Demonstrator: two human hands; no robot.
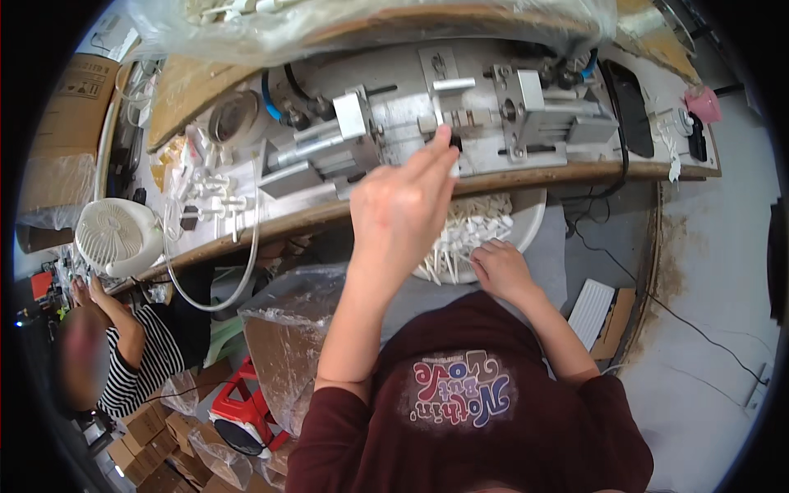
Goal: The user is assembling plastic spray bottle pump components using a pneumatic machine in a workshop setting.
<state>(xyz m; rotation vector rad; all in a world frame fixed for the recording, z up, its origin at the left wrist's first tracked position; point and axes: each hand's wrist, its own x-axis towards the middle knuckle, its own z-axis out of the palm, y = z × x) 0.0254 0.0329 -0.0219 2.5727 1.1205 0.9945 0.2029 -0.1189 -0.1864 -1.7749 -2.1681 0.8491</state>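
My left hand (399, 201) reaches over the bench edge to a metal clamping fixture, its first fingers stretched forward and pressed together. Their tips are at a small white plastic part (437, 105) set between the fixture's two sides; a white bit also shows below the fingers. The left metal slide block (352, 115) and the right metal slide block (530, 90) face each other across that spot. Lower down, my right hand (504, 269) has its fingers curled at the near side of a white basin (536, 215) full of white plastic pieces (472, 226). Whatever those fingers hold is hidden.
Loose white fittings (218, 197) and a round fan (119, 237) lie left on the bench. A dark phone (629, 107) rests at the right. Clear plastic covers the shelf above. Another person in a striped top (152, 353) works at the left. Cables trail on the floor.
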